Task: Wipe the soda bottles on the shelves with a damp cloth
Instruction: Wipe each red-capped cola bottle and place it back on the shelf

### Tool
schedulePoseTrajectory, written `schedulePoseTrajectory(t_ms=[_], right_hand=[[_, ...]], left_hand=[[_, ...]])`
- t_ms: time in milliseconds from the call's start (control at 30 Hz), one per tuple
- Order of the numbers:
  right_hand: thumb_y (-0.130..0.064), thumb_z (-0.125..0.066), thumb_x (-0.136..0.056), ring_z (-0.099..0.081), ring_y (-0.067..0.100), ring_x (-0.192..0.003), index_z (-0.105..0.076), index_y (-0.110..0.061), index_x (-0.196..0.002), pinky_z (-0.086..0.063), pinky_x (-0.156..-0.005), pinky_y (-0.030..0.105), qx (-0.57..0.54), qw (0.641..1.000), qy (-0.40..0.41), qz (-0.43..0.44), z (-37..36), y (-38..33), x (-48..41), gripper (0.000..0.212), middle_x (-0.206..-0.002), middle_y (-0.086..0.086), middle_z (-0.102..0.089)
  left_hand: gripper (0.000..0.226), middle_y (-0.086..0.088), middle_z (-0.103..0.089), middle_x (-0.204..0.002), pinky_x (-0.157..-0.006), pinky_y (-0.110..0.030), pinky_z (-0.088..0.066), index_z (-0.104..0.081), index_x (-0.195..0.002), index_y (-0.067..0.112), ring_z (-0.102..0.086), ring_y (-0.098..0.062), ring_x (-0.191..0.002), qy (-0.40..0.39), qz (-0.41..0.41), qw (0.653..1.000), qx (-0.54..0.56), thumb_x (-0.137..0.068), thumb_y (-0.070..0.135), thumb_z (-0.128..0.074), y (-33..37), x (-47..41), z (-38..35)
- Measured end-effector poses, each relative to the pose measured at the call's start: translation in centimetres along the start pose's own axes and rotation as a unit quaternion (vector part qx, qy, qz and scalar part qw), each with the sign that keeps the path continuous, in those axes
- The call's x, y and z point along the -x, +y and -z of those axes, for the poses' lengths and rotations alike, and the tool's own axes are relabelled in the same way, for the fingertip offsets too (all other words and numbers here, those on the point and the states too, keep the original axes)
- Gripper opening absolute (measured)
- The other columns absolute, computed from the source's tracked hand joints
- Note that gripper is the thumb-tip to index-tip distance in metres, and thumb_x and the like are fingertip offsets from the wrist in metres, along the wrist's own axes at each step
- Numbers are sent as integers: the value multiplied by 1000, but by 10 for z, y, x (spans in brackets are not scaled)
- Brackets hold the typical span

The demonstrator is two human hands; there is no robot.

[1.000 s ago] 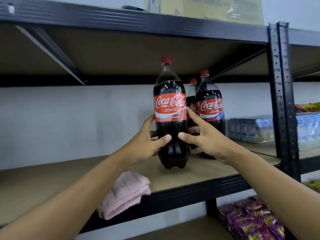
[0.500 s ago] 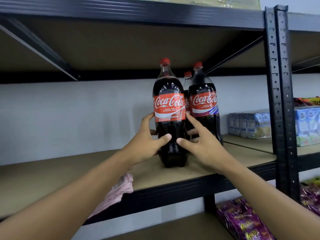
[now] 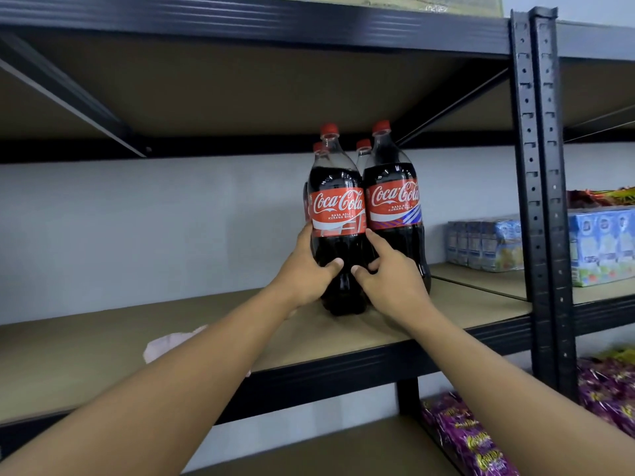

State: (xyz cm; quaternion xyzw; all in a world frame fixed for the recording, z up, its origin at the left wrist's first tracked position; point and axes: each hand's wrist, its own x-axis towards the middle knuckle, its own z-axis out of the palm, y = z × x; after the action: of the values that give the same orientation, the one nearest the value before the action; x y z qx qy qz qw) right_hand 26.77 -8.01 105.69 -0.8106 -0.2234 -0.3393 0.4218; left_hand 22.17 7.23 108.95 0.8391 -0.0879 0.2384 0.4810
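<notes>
A large cola bottle (image 3: 336,207) with a red cap and red label stands on the wooden shelf (image 3: 103,345). My left hand (image 3: 307,273) and my right hand (image 3: 388,273) grip its dark lower half from either side, thumbs on the front. A second cola bottle (image 3: 395,201) stands touching it on the right. Two more red-capped bottles show behind them, mostly hidden. A pink cloth (image 3: 168,345) lies on the shelf to the left, partly covered by my left forearm.
A black upright post (image 3: 539,201) bounds the shelf bay on the right. Blue drink cartons (image 3: 488,242) sit at the back right, more beyond the post. Purple snack bags (image 3: 464,438) fill the lower shelf. The upper shelf board hangs just above the bottle caps.
The held bottle has slid back and right until it stands against the other bottles. Both hands stayed around it. The view has shifted so the cloth is more hidden by my forearm.
</notes>
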Motion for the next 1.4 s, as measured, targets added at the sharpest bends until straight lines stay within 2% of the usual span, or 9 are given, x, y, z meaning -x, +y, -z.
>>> schedulePoseTrajectory(t_ms=[300,433,533,600,767,900,1100,1300,1400], right_hand=[[-30,-67,-97,-62,28,-103,-31,-26,-160,-48,-90,34,19,1000,8,-7,-3,0,-1,72,-108,10,-66],[-30,-67,-98,-58,24,-106,-34,-25,-158,-47,-90,34,18,1000,10,-3,2,-5,5,68,-118,8,-58],[-29,-66,-98,-55,14,-95,-47,-26,-149,-45,-81,28,-6,999,35,22,5,-16,12,55,-116,1,-52],[-28,-67,-97,-57,10,-83,-56,-26,-139,-50,-78,28,-44,997,45,44,3,-28,19,44,-108,-4,-53],[-28,-67,-96,-58,6,-77,-62,-28,-128,-49,-76,21,-132,988,-10,80,-19,-84,32,33,-100,-7,-61],[-31,-65,-98,-57,1,-76,-62,-33,-123,-46,-67,13,-195,974,-86,70,-48,-148,36,25,-98,-10,-60],[-39,-67,-95,-68,14,-92,-63,-40,-116,-58,-88,40,-246,953,-164,68,-117,-248,49,21,-99,-8,-65],[-40,-65,-96,-71,6,-86,-63,-40,-117,-60,-90,41,-264,935,-229,59,-191,-335,70,21,-99,-9,-66],[-40,-63,-98,-71,7,-91,-62,-38,-123,-59,-92,40,-265,929,-251,60,-224,-371,82,25,-102,-8,-66]], left_hand=[[81,2,-54,-138,-110,-52,-48,-16,-159,43,-53,-28,-135,-1,2,1000,-6,-101,14,-65,1,-2,-2],[81,-5,-53,-148,-109,-49,-48,-15,-160,40,-53,-28,-133,-12,-1,999,-33,-101,20,-66,4,2,5],[77,-3,-57,-136,-102,-38,-50,-16,-162,34,-57,-20,-115,-15,4,997,-72,-102,32,-64,7,9,22],[72,-2,-60,-136,-107,-43,-51,-21,-160,35,-59,-20,-116,-1,4,996,-94,-102,41,-62,6,16,41],[42,11,-63,-120,-106,-45,-53,-52,-141,35,-63,-14,-115,65,-14,995,-77,-101,43,-62,-7,56,107],[27,12,-66,-113,-102,-46,-54,-60,-127,32,-67,-14,-108,130,-20,989,-69,-101,37,-63,-24,95,169],[18,18,-67,-112,-98,-47,-57,-61,-113,44,-69,-9,-106,215,-14,974,-72,-96,47,-66,-55,146,279],[20,17,-65,-115,-98,-39,-55,-60,-120,36,-65,-7,-108,273,-7,957,-99,-100,38,-62,-92,201,390],[21,15,-66,-114,-87,-23,-51,-62,-121,30,-63,-2,-101,312,-14,945,-101,-101,32,-64,-113,222,433]])
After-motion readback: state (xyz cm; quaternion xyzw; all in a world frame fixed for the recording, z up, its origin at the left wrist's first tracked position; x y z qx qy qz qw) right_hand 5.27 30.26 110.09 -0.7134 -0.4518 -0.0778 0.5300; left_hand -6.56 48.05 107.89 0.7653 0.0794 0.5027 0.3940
